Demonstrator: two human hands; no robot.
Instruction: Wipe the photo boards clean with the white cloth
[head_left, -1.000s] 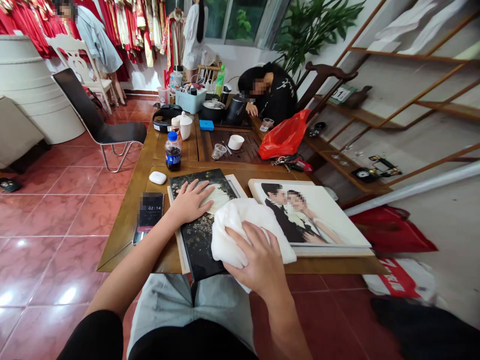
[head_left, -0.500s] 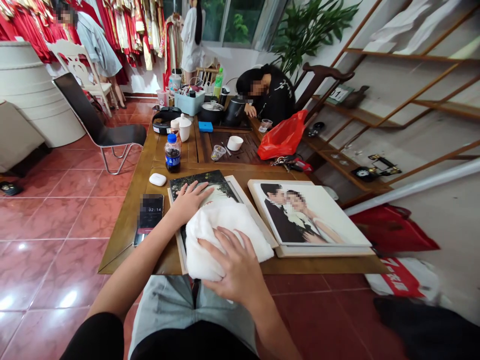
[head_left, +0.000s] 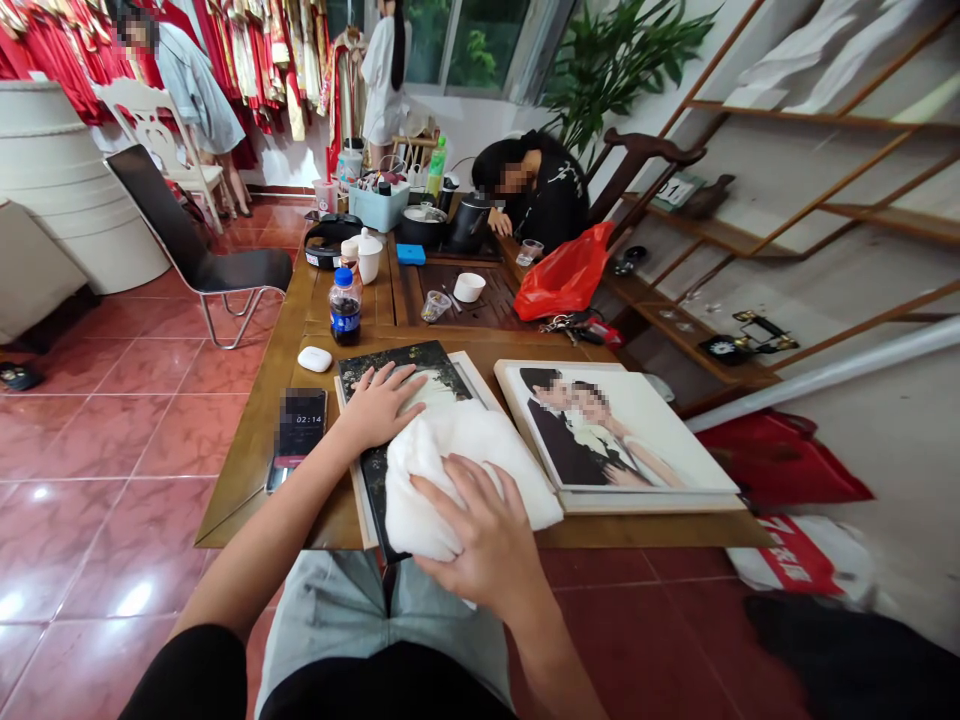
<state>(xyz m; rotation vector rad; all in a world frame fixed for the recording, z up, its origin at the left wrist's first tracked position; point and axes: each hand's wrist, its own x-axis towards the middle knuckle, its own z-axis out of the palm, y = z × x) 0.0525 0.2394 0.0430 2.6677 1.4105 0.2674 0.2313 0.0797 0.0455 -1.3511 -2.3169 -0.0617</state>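
Observation:
My left hand (head_left: 380, 402) lies flat, fingers spread, on a dark photo page (head_left: 397, 360) of an album near the table's front edge. In my right hand (head_left: 487, 530) is a bunched white cloth (head_left: 450, 435), pressed onto the lower part of that page and covering much of its picture. The page's near edge sticks out a little past the tabletop. Just right of it lies another thick album stack (head_left: 637, 430), topped by a photo of a couple in formal dress.
Left of the album are a phone (head_left: 301, 430), a white earbud case (head_left: 315, 359) and a blue-capped bottle (head_left: 345, 308). Farther back stand a white bowl (head_left: 469, 288), a red plastic bag (head_left: 566, 275) and a kettle (head_left: 470, 222). A person (head_left: 540, 185) leans on the table's far side.
My right hand has slid the white cloth slightly to the right, uncovering more of the dark page's lower left part. The left hand stays in place.

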